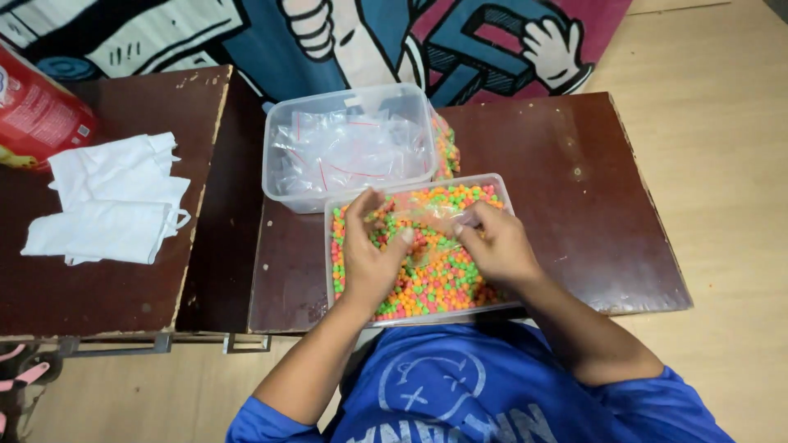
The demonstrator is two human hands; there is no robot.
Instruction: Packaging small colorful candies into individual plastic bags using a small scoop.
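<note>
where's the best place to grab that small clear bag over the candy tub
Probably by its top edge, one hand at each end, coming from above. The small clear bag is limp and lies over the candy tub, so only the rim gives a firm hold. The left hand and right hand already pinch it there.

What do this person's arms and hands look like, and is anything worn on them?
Both arms are bare from the upper arm down. The left hand and right hand wear no gloves, and no rings, watch or bracelets show. Short blue sleeves of a T-shirt with a pale printed design on the chest cover the shoulders.
</note>
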